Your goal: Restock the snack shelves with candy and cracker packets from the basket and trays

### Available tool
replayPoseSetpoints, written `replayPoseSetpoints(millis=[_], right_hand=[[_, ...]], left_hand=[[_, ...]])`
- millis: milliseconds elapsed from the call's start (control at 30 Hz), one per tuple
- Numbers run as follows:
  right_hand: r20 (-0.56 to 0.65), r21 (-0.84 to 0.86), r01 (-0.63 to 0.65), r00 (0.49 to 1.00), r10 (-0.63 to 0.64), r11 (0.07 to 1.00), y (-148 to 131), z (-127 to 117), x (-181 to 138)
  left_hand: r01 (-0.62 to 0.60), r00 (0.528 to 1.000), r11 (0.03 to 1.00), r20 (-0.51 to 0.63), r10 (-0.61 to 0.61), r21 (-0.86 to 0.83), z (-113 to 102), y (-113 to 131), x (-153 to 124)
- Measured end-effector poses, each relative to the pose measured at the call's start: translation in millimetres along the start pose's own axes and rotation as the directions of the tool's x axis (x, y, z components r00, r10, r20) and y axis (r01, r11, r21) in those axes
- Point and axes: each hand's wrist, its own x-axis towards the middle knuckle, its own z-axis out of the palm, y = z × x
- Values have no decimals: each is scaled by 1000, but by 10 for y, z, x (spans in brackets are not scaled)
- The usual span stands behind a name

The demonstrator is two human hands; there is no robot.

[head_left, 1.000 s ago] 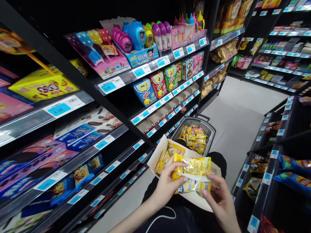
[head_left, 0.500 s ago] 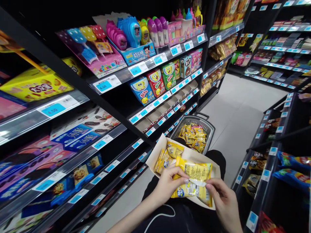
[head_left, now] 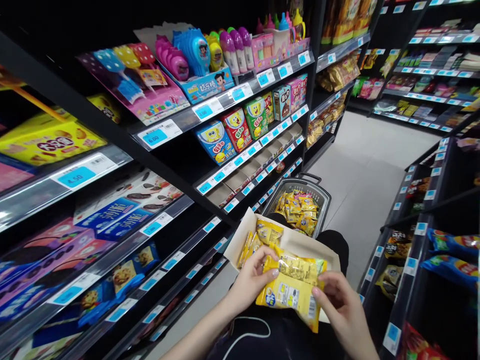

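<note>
The yellow snack packet (head_left: 290, 287) has flattened out and shifted farther over the near side of the open cardboard carton (head_left: 240, 237). The left hand's (head_left: 250, 280) grip pinches its upper left; the right hand's (head_left: 341, 307) thumb and fingers pinch its right edge. More yellow packets (head_left: 269, 232) lie in the carton; beyond stands a grey basket (head_left: 325, 202) of yellow sachets (head_left: 298, 210).

Yellow packet (head_left: 290, 285) printed in black; cream box (head_left: 318, 245); dark grey basket (head_left: 326, 202); pale grey floor (head_left: 360, 165); blue-and-white price labels (head_left: 77, 176); white-dotted toys (head_left: 127, 57) in blue, yellow and red
</note>
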Motion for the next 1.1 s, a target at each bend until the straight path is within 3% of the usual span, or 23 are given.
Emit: replayPoseSetpoints(millis=[100,200,267,333,400,500,633,700,833,933,1033,1100], right_hand=[[-12,52,-2,1000,2,999,-46,-80,-14],[43,243,-64,998,55,968,-24,-125,-81],[49,454,-148,989,141,879,25,-117,-138],[3,555,-215,967,256,804,78,-86,-177],[-90,527,-244,937,339,814,120,-49,-178],[-192,399,-221,929,317,890,145,-4,-129],[-368,89,-230,897,247,969,115,34,-95],[-357,1,-240,907,225,971,89,46,-102],[-196,191,-275,930,311,942,54,74,-100],[-166,279,-295,922,348,914,51,83,-95],[-219,170,-275,926,309,946,73,0,-116],[-258,35,-246,934,247,969,96,-116,-117]], left_hand=[[180,983,958,88,-164,-225,-1,-30,-13],[392,915,832,263,-307,-393,-14,1,-39],[456,877,752,383,-290,-476,-28,45,-48],[441,878,754,407,-250,-487,-30,79,-45],[390,904,828,340,-261,-403,-14,85,-30],[368,921,918,194,-338,-149,19,46,2],[315,947,921,-4,-323,227,22,2,31],[293,955,899,-59,-290,325,19,17,39],[386,914,895,38,-404,225,36,96,56],[403,900,890,84,-428,212,32,131,75],[240,939,837,101,-329,491,-33,117,107],[64,977,639,82,-196,767,-107,80,141]])
